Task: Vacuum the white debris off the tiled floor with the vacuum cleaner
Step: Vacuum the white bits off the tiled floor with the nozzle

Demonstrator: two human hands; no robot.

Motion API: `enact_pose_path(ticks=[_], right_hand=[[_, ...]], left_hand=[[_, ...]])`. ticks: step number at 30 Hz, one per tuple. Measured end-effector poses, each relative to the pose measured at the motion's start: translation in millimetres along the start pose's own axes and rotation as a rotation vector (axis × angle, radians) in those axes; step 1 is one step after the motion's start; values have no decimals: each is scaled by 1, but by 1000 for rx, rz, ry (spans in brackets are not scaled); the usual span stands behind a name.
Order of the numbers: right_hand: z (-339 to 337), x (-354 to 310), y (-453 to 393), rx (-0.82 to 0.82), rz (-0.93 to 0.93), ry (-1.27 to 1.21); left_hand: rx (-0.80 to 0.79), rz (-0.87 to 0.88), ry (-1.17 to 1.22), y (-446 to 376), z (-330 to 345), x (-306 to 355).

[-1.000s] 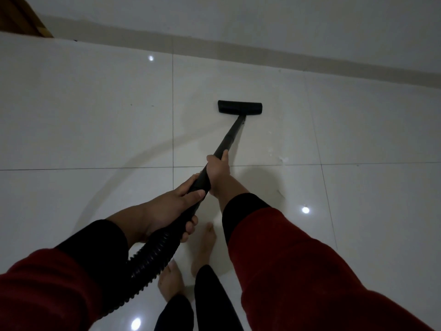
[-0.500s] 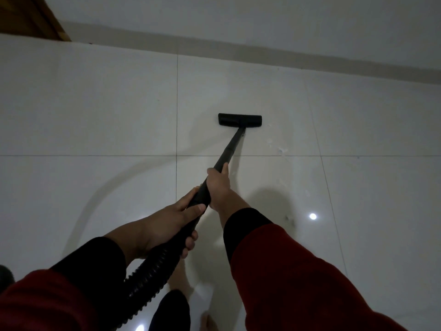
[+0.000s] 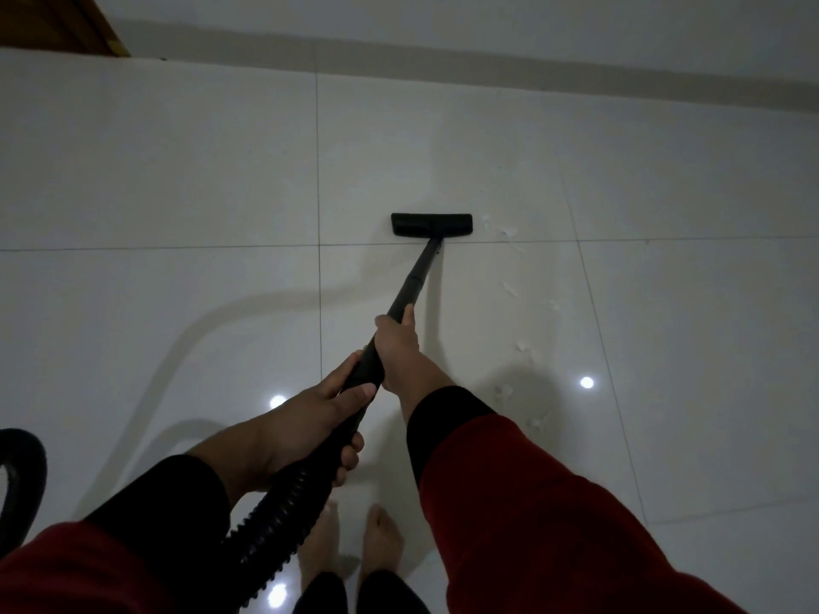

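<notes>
Hands: your right hand (image 3: pixel 396 347) grips the black vacuum wand (image 3: pixel 414 277) further down its length; your left hand (image 3: pixel 323 414) wraps the wand's upper end, just above where the ribbed hose (image 3: pixel 274 520) joins.
Nozzle: floor head (image 3: pixel 431 224) lies flat on the tiled floor (image 3: pixel 177 170), straight ahead of both hands, its long edge crosswise to the wand and just beyond a grout line.
Debris: white debris (image 3: pixel 507 232) lies just beside the head's right end; more flecks (image 3: pixel 523 345) trail back toward you along the right side of the wand, down to near your right sleeve (image 3: pixel 532 502).
Key relation: the debris runs roughly parallel to the wand but off to its right, so the head as it stands would miss it. Your right hand is the nearer one to steer with.
Next move, as a judgement: swing the head right, then draw it back toward your bare feet (image 3: pixel 381 542) along the trail.
Risk: light flecks may scatter if you sweep fast.
Progress: the debris on the right is not yet cleared.
</notes>
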State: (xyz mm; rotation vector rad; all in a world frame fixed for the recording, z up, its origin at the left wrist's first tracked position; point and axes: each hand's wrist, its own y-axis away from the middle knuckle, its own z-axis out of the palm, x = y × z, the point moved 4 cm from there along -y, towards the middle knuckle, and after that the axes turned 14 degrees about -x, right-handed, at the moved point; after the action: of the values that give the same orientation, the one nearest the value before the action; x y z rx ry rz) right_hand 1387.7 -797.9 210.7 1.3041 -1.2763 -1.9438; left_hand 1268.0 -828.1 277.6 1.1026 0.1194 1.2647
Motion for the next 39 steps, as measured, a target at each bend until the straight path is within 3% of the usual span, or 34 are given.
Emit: enact_pose_path(ticks=[24, 39], right_hand=[[25, 186, 78, 81, -31, -87], [-3, 269, 136, 93, -47, -133]], left_hand=[[-43, -42, -60, 92, 23, -171], [-79, -50, -103, 129, 75, -252]])
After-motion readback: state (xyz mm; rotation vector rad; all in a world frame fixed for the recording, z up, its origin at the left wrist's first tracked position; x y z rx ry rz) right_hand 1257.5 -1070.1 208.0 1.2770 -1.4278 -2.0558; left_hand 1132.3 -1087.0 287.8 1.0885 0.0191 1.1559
